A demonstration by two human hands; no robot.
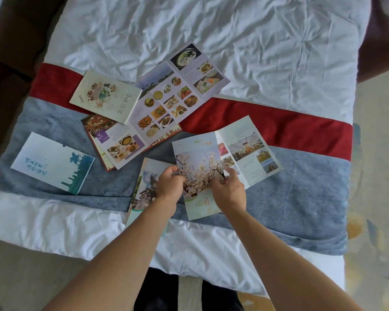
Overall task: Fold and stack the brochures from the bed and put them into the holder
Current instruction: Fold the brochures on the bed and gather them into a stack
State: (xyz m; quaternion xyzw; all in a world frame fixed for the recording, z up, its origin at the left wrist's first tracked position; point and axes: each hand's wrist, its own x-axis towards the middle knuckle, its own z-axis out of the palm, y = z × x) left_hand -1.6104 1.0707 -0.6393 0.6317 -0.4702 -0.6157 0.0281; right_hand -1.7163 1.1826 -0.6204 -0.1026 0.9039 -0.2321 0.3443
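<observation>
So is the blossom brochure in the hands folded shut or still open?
Still open: the blossom brochure is held by left hand and right hand, its greenhouse-photo panel spread out to the right.

Soft, even daylight over a rumpled white bedsheet (234, 41), seen through a wide-angle lens.

Light is diffuse, with only faint shadows in the sheet's creases and under the two bare forearms. The printed paper brochures (166, 102) show no strong glare. The whole frame is slightly soft, small text unreadable; the bed's edges bow outward and the corners blur and darken.
</observation>
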